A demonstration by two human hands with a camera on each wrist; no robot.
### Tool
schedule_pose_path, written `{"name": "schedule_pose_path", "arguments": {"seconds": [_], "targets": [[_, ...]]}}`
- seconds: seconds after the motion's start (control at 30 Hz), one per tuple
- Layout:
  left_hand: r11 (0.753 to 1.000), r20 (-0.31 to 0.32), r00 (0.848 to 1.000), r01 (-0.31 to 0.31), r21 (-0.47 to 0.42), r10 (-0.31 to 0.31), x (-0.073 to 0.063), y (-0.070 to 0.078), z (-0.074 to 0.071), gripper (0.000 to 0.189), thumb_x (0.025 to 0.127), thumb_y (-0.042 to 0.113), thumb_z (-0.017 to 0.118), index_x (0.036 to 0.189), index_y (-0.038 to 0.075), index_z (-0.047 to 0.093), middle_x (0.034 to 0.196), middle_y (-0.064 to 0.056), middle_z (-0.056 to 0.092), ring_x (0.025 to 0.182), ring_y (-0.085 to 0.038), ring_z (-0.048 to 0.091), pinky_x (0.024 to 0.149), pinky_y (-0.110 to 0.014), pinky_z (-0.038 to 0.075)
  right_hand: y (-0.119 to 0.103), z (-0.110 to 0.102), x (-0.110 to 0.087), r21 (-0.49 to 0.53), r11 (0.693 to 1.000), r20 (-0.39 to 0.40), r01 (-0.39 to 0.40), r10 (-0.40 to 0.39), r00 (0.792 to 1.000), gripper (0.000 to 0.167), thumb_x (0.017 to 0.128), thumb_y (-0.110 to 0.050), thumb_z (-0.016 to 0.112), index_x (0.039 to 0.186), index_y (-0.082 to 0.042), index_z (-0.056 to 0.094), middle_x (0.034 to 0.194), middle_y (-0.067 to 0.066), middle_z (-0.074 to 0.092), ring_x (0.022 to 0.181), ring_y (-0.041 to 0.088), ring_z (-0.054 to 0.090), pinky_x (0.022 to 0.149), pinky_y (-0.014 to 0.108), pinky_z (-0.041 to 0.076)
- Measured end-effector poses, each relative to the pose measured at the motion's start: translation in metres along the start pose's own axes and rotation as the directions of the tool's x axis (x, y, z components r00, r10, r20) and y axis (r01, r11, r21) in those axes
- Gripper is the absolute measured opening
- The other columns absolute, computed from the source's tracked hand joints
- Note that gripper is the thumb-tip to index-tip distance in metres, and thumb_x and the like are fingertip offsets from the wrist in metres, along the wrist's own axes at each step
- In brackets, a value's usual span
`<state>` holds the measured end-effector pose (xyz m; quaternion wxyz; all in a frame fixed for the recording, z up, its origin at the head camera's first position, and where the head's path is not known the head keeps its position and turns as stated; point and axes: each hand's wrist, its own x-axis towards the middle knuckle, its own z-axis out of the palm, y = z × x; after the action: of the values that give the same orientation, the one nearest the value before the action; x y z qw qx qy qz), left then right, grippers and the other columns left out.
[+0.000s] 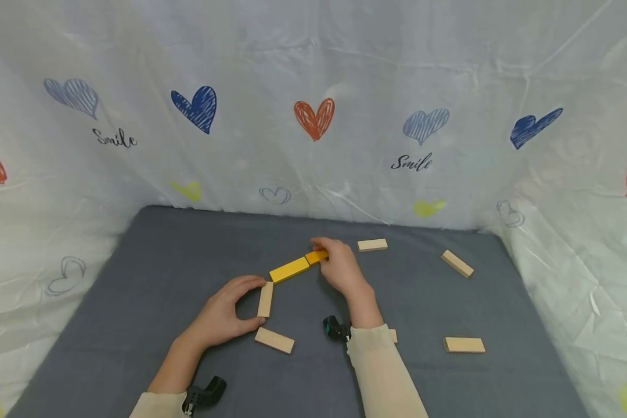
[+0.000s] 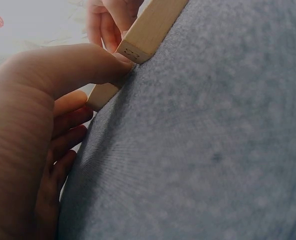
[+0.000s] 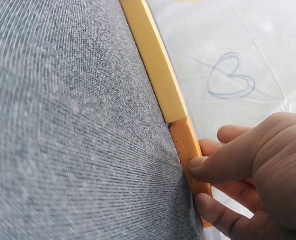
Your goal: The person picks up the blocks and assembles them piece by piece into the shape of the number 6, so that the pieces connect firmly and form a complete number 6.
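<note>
On the grey cloth, my left hand (image 1: 222,313) holds a plain wooden block (image 1: 265,299) end to end, thumb at its near end and fingers at its far end. My right hand (image 1: 343,270) pinches an orange wooden block (image 1: 315,257), also seen under the fingers in the right wrist view. That orange block (image 3: 184,137) meets the end of a yellow wooden block (image 1: 289,270), forming a slanted row. The yellow block's other end lies close to my left fingertips. Just below the left thumb lies another plain block (image 1: 274,340), large in the left wrist view.
Further plain blocks lie to the right: one at the back (image 1: 373,245), a slanted block (image 1: 457,263) and a nearer block (image 1: 464,345). My right sleeve (image 1: 384,368) partly hides another block (image 1: 393,335). A white curtain (image 1: 355,191) printed with hearts borders the grey cloth (image 1: 188,244).
</note>
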<state>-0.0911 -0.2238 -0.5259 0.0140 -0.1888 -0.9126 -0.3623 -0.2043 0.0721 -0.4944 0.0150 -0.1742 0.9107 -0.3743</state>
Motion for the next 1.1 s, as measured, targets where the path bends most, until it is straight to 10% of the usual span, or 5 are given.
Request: {"name": "schedule_pose_path", "arguments": {"seconds": [1.1], "targets": [[1.000,0.003,1.000,0.014,0.009,-0.014,0.0022,-0.0010,0.0011,0.077,0.086,0.036,0.096,0.154,0.023,0.063,0.159,-0.002,0.056,0.147,-0.033,0.054,0.114,-0.062,0.050,-0.0019,-0.0025,0.0000,0.036,0.999,0.014,-0.022,0.021,1.000,0.059,0.096,0.015,0.067,0.151,-0.008,0.065,0.131,0.011,0.076,0.126,0.032,0.069,0.103,0.045,0.059]]}}
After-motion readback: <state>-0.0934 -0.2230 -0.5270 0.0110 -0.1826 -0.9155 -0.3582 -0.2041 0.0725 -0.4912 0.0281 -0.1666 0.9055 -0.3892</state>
